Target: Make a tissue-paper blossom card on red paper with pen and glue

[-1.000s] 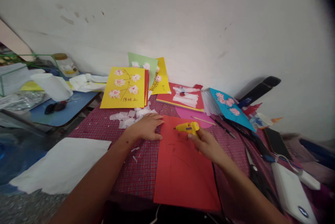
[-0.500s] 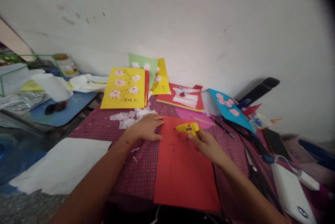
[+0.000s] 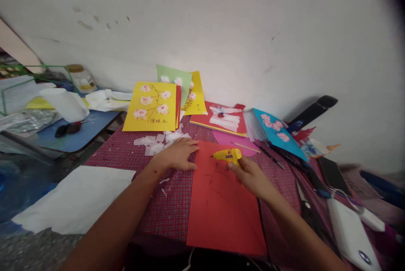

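Note:
A yellow hot glue gun (image 3: 228, 155) is gripped in my right hand (image 3: 251, 174), its nozzle pointing left just over the upper part of a red paper sheet (image 3: 226, 220). Thin dark lines are drawn on the sheet. My left hand (image 3: 179, 154) lies with fingers apart at the sheet's upper left edge, the fingertips touching it. Beside that hand, small torn pieces of white paper (image 3: 155, 147) are heaped on the checked tablecloth (image 3: 167, 212).
Yellow flower card (image 3: 150, 106) and others lean by the wall. A red stack (image 3: 201, 120), blue card (image 3: 280, 131), scissors (image 3: 308, 210), and white power bank (image 3: 352, 237) lie right. Left are a large white sheet (image 3: 76, 199), a paper roll (image 3: 65, 104) and a jar (image 3: 81, 79).
The view has shifted very slightly. Both hands and the glue gun stay in nearly the same place over the red sheet.

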Available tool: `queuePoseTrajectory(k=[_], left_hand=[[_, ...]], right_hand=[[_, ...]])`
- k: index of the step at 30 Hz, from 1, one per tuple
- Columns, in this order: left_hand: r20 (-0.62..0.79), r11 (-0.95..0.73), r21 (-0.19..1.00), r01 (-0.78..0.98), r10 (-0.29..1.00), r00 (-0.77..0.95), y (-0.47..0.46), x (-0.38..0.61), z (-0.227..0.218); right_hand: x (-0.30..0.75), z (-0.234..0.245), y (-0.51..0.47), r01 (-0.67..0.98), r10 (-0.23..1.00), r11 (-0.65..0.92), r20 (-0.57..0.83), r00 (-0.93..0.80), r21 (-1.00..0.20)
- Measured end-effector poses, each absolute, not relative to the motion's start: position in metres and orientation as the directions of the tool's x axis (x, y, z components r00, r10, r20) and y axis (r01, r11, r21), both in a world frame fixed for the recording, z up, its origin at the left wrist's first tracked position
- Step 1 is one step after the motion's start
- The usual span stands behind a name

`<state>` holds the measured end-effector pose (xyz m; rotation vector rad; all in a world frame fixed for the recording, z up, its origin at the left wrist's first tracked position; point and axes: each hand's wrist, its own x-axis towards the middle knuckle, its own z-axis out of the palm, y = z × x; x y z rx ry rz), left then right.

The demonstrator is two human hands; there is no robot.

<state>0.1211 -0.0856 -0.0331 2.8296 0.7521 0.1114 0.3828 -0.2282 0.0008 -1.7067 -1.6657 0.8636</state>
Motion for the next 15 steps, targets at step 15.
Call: queuePoseTrajectory(k=[15], left_hand=[[0.030,-0.852,0.210,0.479,0.495,0.868,-0.0851,0.1205,-0.0348]], right_hand=[[0.3788,0.0047,-0.2277,0.619,0.999,-0.024,-0.038,-0.010,-0.785]])
